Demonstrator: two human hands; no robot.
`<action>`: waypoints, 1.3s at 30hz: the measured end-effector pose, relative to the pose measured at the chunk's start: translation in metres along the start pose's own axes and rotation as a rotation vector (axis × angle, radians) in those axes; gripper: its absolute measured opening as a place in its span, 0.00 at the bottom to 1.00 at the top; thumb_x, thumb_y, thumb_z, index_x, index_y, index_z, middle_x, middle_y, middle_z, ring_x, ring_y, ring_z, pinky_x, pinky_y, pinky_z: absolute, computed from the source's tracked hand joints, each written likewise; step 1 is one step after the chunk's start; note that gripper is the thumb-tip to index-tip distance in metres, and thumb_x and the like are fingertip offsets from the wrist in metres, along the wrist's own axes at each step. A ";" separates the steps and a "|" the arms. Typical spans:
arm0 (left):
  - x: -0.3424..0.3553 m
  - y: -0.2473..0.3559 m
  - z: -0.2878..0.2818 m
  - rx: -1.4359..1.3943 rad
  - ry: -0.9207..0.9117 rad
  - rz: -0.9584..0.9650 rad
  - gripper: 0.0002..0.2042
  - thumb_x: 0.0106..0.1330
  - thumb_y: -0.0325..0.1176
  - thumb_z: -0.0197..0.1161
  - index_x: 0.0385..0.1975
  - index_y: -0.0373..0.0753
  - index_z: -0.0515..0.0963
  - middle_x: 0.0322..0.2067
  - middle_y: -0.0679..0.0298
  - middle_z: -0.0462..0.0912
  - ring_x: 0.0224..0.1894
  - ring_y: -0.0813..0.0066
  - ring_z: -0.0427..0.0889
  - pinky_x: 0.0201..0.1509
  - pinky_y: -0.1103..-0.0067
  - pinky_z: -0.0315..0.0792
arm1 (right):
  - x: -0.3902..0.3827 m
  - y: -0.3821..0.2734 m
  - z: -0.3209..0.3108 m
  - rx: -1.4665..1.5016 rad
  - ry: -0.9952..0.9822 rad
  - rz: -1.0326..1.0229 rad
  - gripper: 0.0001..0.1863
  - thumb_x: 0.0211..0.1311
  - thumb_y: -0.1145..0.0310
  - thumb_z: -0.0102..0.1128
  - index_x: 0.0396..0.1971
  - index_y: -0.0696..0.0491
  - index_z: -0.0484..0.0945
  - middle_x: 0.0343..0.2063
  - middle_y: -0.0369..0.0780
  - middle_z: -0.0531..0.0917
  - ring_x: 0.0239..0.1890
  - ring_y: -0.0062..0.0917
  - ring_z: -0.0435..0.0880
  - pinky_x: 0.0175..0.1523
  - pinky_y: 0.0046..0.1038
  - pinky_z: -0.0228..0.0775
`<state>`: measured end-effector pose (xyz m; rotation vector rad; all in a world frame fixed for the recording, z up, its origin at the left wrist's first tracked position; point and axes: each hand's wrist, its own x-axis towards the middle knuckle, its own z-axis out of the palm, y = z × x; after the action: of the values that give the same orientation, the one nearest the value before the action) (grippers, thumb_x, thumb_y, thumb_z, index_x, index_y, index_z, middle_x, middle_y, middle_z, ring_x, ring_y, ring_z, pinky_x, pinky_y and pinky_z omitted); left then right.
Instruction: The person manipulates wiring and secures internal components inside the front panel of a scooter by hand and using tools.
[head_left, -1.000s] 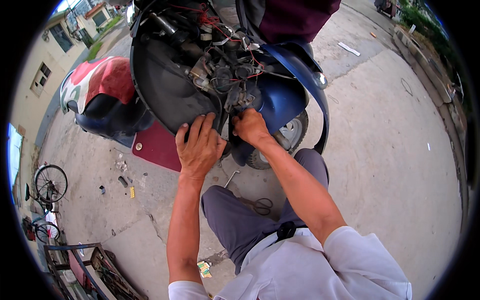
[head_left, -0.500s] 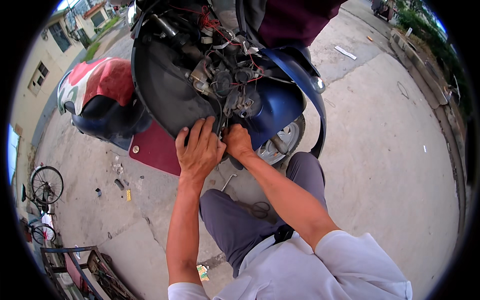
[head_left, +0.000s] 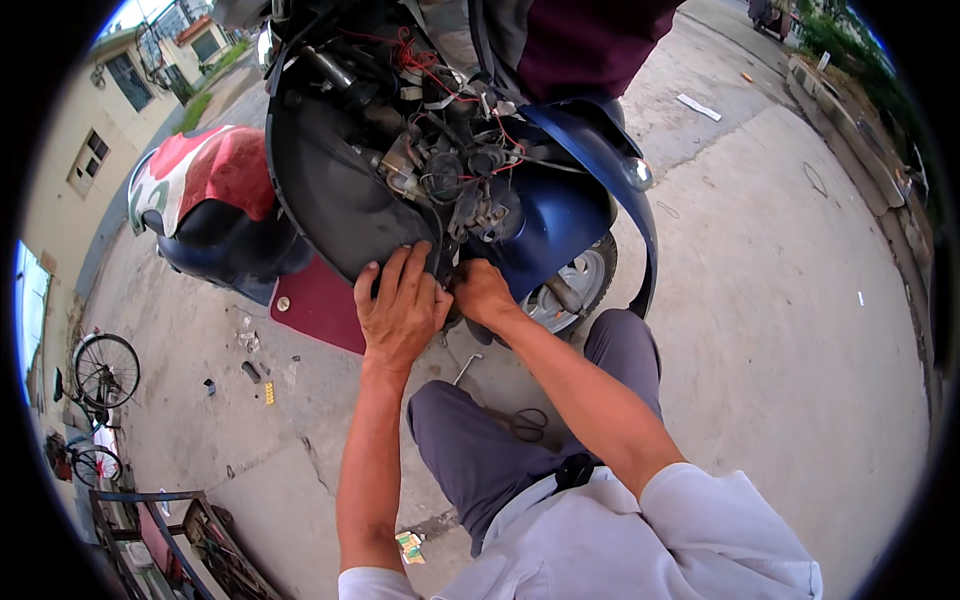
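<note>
A scooter stands before me with its front opened up, its body panels dark blue. My left hand [head_left: 402, 308] grips the lower edge of a curved black plastic panel [head_left: 335, 195], its fingers lying over the inner face. Close beside it, my right hand [head_left: 486, 294] is closed at the gap between that panel and the blue front fender [head_left: 545, 235]. Its fingertips are hidden, so what they hold cannot be made out. Above the hands are exposed mechanical parts [head_left: 445, 175] and loose red wires [head_left: 405, 55].
The scooter's front wheel [head_left: 585, 285] is right of my hand. Left stand a seat with a red and white cover [head_left: 205, 175] and a maroon mat [head_left: 318, 308]. A metal tool [head_left: 466, 368] lies on the concrete by my knee. A bicycle [head_left: 105, 370] and metal frame [head_left: 150, 497] are farther left.
The whole view has shifted slightly, with the scene sitting a little farther right and lower. Both hands keep their places at the panel's lower edge.
</note>
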<state>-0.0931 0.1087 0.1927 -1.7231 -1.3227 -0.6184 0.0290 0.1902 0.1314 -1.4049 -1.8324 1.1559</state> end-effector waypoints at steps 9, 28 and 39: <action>0.003 0.004 0.000 0.004 0.016 0.010 0.04 0.53 0.34 0.64 0.23 0.44 0.77 0.51 0.73 0.86 0.53 0.75 0.81 0.67 0.67 0.59 | -0.009 -0.007 -0.024 -0.120 0.235 -0.056 0.15 0.65 0.64 0.60 0.33 0.62 0.85 0.35 0.59 0.86 0.43 0.56 0.86 0.51 0.51 0.78; -0.002 0.002 0.004 -0.012 0.015 -0.001 0.04 0.54 0.34 0.64 0.23 0.44 0.77 0.50 0.71 0.86 0.54 0.75 0.81 0.68 0.66 0.57 | -0.003 -0.011 0.007 -0.076 0.309 0.039 0.19 0.69 0.60 0.57 0.32 0.63 0.86 0.33 0.61 0.85 0.42 0.58 0.86 0.51 0.51 0.78; 0.000 0.005 0.003 0.021 0.009 0.003 0.04 0.53 0.34 0.64 0.22 0.44 0.78 0.50 0.74 0.86 0.55 0.76 0.80 0.68 0.66 0.56 | 0.031 -0.013 0.024 0.024 0.074 0.294 0.22 0.66 0.53 0.61 0.40 0.61 0.87 0.46 0.53 0.88 0.52 0.48 0.86 0.56 0.43 0.79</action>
<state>-0.0891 0.1112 0.1894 -1.7034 -1.3159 -0.6075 -0.0062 0.2113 0.1295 -1.7215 -1.5929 1.2436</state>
